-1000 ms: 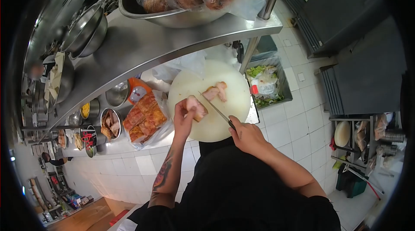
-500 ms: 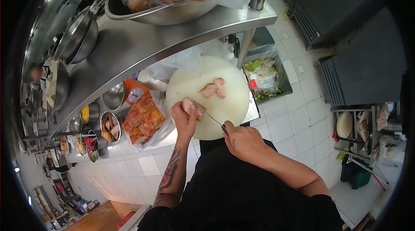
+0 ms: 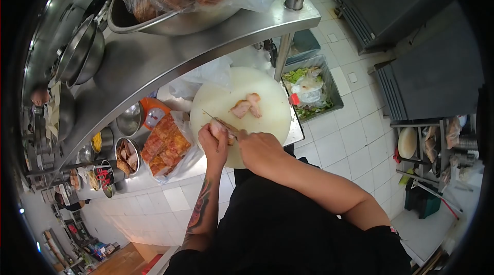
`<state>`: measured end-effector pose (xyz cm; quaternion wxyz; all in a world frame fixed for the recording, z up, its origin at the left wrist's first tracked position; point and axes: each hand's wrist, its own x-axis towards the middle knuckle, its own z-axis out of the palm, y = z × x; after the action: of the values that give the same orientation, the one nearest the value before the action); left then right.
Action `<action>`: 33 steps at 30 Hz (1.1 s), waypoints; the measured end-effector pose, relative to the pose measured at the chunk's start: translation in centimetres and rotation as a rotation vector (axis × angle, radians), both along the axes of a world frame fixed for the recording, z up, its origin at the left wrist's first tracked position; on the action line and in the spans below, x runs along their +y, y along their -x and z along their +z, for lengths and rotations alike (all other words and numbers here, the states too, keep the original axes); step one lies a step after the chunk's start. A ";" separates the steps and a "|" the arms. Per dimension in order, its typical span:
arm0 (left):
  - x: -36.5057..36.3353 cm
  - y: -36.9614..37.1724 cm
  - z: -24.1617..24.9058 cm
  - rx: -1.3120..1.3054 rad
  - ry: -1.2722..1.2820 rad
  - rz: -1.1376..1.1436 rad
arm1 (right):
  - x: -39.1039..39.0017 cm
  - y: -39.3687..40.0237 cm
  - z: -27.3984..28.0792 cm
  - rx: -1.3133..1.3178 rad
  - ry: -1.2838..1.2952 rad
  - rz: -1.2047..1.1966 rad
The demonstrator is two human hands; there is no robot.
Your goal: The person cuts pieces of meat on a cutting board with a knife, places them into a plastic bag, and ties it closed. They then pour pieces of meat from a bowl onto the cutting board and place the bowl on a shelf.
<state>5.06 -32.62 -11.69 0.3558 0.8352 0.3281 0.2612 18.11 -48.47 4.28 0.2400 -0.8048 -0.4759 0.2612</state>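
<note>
Under your hands, board (image 3: 270, 127) could creep if wet or greasy beneath; your right hand (image 3: 261, 155) wraps knife (image 3: 212, 117); your left hand (image 3: 212, 147) pinches meat (image 3: 217, 129) on board, near loose pieces (image 3: 240, 109); meat could roll under weak pinch, turning blade toward your left fingertips, close by; your right hand hides handle; your left hand covers part of meat; cut depth, you cannot tell.

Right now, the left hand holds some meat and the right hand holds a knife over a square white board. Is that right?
The white board is round, not square, as the head view shows. The left hand does hold meat and the right hand a knife over it.
</note>
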 end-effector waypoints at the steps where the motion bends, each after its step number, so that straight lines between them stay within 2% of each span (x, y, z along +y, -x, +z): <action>1: -0.1 -0.1 0.2 0.016 -0.002 0.009 | 0.9 0.2 -1.0 -0.017 -0.021 -0.007; 4: -0.2 -0.1 -0.1 0.007 0.029 0.021 | 2.2 0.4 -1.5 0.030 0.067 -0.049; 8: -0.2 -0.2 -0.4 -0.036 0.065 0.013 | -2.1 0.6 1.9 -0.001 0.133 -0.012; 10: -0.5 -0.2 -0.1 -0.040 0.079 0.033 | -3.2 0.3 2.9 0.057 0.309 0.050; 13: -0.5 -0.4 0.0 -0.043 0.059 0.045 | -1.5 0.5 -0.7 -0.003 0.190 0.009; 16: -0.8 -0.2 0.3 -0.055 0.042 0.040 | 1.8 0.7 -5.9 0.031 0.183 -0.090; 18: -1.5 -0.1 0.9 -0.068 0.060 0.036 | 1.8 0.5 -7.3 -0.030 0.138 -0.070; 20: -2.7 0.0 1.5 -0.113 -0.133 -0.025 | 0.5 0.2 -8.3 -0.095 0.099 -0.059; 21: -3.5 -0.1 0.9 -0.125 -0.135 -0.026 | -1.0 -0.5 -8.5 -0.065 0.037 -0.097; 23: -5.5 0.6 -1.0 -0.419 0.319 -0.146 | -4.2 -1.1 -9.9 0.003 -0.118 -0.167; 26: -5.8 1.1 2.9 -0.441 0.849 -0.110 | -6.8 -0.4 -7.9 0.009 -0.201 -0.248; 27: -4.6 1.4 3.6 -0.451 0.827 -0.089 | -7.2 -0.4 -7.9 0.013 -0.217 -0.221; 29: -0.6 3.1 5.2 -0.451 0.599 -0.115 | -7.4 -0.4 -8.2 -0.127 -0.053 -0.164; 31: 6.7 4.8 8.3 -0.579 0.345 -0.235 | -7.4 -0.5 -8.4 -0.114 -0.059 -0.142; 33: 14.7 6.2 12.0 -0.510 0.346 -0.082 | -7.1 -0.6 -8.3 -0.118 -0.051 -0.137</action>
<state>-1.10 -17.95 0.30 0.5738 0.6822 0.2341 0.3880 18.73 -55.54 -4.02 0.2491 -0.8431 -0.4396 0.1842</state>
